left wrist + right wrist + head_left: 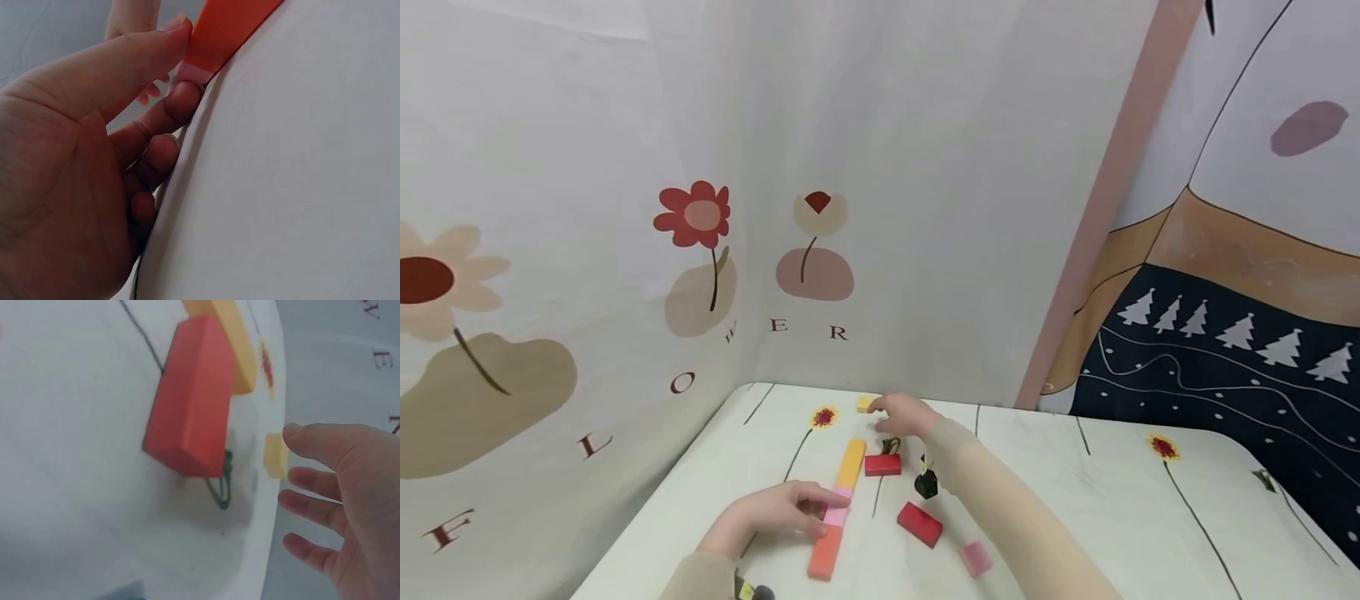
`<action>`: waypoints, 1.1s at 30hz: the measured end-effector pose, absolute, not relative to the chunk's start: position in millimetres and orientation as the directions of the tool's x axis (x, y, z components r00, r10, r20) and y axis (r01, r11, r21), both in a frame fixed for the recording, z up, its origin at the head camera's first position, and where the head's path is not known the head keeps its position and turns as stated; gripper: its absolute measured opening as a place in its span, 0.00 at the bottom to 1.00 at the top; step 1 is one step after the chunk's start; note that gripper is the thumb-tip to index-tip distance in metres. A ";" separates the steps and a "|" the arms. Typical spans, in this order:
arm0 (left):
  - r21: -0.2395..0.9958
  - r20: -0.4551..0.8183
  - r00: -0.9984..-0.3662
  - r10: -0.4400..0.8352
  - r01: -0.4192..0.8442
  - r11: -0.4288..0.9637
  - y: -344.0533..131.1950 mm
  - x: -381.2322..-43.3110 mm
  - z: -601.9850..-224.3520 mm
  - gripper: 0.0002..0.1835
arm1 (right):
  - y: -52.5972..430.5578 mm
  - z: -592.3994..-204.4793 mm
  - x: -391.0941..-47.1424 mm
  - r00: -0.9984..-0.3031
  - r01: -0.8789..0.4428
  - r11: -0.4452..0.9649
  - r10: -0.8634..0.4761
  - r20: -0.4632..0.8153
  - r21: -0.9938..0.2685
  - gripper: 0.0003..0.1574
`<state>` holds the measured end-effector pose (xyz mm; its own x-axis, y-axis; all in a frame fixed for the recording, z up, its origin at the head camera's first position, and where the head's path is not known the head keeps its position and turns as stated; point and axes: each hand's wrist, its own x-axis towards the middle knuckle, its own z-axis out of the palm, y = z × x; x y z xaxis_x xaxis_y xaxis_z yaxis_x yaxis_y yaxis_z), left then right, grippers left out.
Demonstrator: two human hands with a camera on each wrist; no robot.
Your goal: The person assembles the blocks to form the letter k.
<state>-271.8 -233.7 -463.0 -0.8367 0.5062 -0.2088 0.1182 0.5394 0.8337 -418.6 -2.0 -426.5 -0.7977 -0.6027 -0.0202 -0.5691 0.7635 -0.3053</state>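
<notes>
My left hand (pixel 778 512) rests beside a straight row made of a yellow-orange block (pixel 852 463), a pink block (pixel 836 508) and a coral-orange block (pixel 825 553). Its thumb lies at the seam of the orange and pink blocks, and the index finger reaches onto the pink one. In the left wrist view, the thumb touches the side of the orange block (pixel 228 28). At the far edge of the table my right hand (pixel 906 415) reaches to a small pale yellow block (pixel 275 456), thumb tip right at it and the other fingers spread.
One red block (pixel 883 465) lies right of the row, another red block (pixel 920 524) nearer, and a loose pink block (pixel 976 559) by the right forearm. Flower-printed cloth (pixel 1075 500) covers the table; a curtain (pixel 925 208) hangs behind its far edge.
</notes>
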 end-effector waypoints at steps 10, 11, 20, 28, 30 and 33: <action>0.831 -0.187 -0.853 0.488 0.128 0.541 -235.4 -265.5 -461.4 0.21 | -8.3 -442.6 -431.0 -0.856 -0.487 0.793 -0.516 0.020 -0.367 0.26; 0.834 -0.182 -0.852 0.491 0.131 0.536 -235.2 -265.3 -461.0 0.21 | -8.6 -443.6 -432.1 -0.857 -0.489 0.792 -0.515 0.029 -0.365 0.26; 0.821 -0.173 -0.849 0.500 0.156 0.549 -232.9 -266.3 -463.7 0.21 | -10.2 -448.9 -441.7 -0.824 -0.550 0.774 -0.565 0.050 -0.315 0.27; 0.837 -0.186 -0.848 0.496 0.127 0.532 -230.6 -266.8 -463.2 0.21 | -12.9 -453.9 -448.1 -0.809 -0.564 0.767 -0.588 0.017 -0.305 0.30; 0.837 -0.187 -0.849 0.494 0.126 0.532 -230.0 -267.0 -462.9 0.21 | -13.4 -456.2 -450.8 -0.810 -0.563 0.771 -0.587 0.012 -0.298 0.30; 0.839 -0.198 -0.851 0.487 0.111 0.534 -230.0 -267.0 -462.5 0.21 | -15.0 -458.4 -453.1 -0.811 -0.561 0.777 -0.585 -0.002 -0.285 0.30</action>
<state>-267.0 -230.0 -462.5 -0.8507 0.4870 -0.1977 0.1106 0.5335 0.8385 -453.1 -15.0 -458.4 -0.8108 -0.5854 -0.0015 -0.5607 0.7773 -0.2853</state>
